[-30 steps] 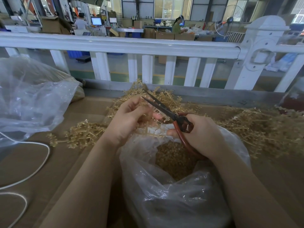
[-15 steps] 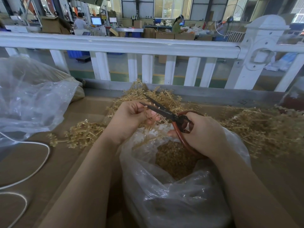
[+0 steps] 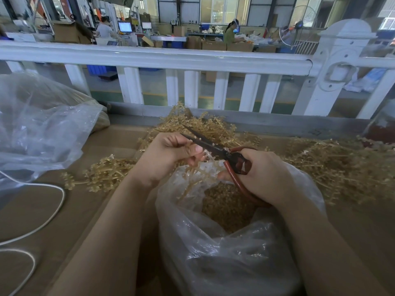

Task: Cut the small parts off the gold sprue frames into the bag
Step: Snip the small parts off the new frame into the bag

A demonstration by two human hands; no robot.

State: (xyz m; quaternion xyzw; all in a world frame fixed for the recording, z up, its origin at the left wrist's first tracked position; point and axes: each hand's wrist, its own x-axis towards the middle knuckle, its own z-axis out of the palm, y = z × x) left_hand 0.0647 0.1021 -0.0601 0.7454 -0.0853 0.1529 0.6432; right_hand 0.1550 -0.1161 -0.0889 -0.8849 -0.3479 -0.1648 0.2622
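At centre frame, over the open mouth of the clear bag (image 3: 224, 248), a gold sprue frame (image 3: 190, 178) hangs from the left hand (image 3: 168, 154), which pinches its upper end. It looks light, thin and springy, likely brittle at the joints, so it is best held by the main stem. Just right of it, the right hand (image 3: 267, 178) grips red-handled scissors (image 3: 215, 147), blades slightly parted at the frame's top. Uncut frames (image 3: 342, 167) litter the cardboard surface (image 3: 64, 221) around.
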